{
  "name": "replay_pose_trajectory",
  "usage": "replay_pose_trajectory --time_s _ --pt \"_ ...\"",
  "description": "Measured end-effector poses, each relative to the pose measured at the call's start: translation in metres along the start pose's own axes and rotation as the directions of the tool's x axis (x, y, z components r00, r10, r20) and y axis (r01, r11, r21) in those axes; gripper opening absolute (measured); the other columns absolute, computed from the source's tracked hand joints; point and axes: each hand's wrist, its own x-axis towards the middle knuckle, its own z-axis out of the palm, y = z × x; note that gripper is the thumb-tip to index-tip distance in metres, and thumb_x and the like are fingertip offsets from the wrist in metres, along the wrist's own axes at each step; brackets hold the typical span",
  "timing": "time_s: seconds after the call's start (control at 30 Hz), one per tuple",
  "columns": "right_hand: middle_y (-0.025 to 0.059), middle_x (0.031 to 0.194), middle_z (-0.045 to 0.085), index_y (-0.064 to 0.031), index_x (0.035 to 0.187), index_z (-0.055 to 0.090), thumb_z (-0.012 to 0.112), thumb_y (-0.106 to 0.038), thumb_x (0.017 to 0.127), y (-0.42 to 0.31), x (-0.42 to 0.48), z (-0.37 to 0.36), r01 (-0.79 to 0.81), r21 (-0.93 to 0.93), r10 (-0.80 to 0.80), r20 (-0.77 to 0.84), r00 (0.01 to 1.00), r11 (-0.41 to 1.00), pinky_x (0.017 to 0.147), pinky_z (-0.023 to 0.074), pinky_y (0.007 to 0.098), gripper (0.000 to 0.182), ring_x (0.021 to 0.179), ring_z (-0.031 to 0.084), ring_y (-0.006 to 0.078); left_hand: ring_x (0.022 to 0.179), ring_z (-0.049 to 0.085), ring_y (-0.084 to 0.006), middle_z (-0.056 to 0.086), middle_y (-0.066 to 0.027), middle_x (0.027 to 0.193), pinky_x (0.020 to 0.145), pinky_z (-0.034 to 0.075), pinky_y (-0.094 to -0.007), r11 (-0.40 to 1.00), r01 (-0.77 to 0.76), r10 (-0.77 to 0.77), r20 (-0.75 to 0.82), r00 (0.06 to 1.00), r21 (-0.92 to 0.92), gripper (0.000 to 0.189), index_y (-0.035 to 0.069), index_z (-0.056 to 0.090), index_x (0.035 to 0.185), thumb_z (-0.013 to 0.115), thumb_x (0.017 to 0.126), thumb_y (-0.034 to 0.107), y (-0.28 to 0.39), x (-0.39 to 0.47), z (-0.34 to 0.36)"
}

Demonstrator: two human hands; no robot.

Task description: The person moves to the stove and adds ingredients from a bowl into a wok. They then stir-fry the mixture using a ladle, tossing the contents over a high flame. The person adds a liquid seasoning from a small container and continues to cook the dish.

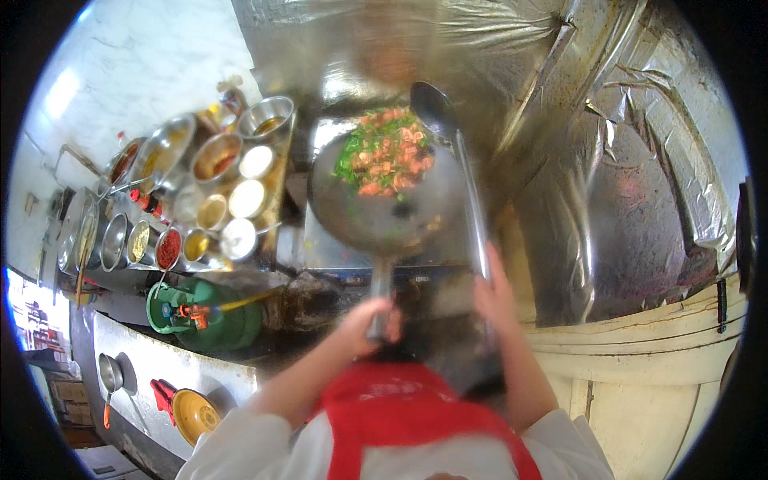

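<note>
My left hand (pixel 373 324) grips the handle (pixel 381 276) of a wok (pixel 360 225) on the stove. Pinkish-orange pieces, possibly sliced meat or shrimp, lie among chopped greens (pixel 387 153) toward the wok's far side; some blur as if in motion. In my right hand (pixel 497 300) is the long metal handle (pixel 471 192) of a ladle. Its dark bowl (pixel 433 108) is over the far right of the wok, beside the food. Whether the ladle touches the wok cannot be told.
Left of the stove, a counter carries metal seasoning bowls (pixel 217 157), white-filled containers (pixel 247 198) and a red-capped bottle (pixel 144 201). A green gas cylinder (pixel 207 312) stands below. A yellow bowl (pixel 195 414) and a small pan (pixel 111 372) rest on a lower-left table. Foil-like sheeting (pixel 630 192) covers the right side.
</note>
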Motion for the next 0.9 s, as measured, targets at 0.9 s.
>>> replay_pose_trajectory --time_s 0.9 --pt "-0.0034 0.053 0.035 -0.0225 0.128 0.019 0.041 -0.002 0.078 -0.006 0.003 -0.002 -0.093 0.277 0.053 0.149 0.987 0.956 0.034 0.0264 0.0182 0.058 0.039 0.031 0.0042 0.046 0.046 -0.0142 0.047 -0.0046 0.059 0.043 0.04 -0.0273 0.991 0.012 0.001 -0.101 0.995 0.133 0.032 0.008 0.04 0.092 0.056 0.064 0.012 0.018 -0.004 -0.005"
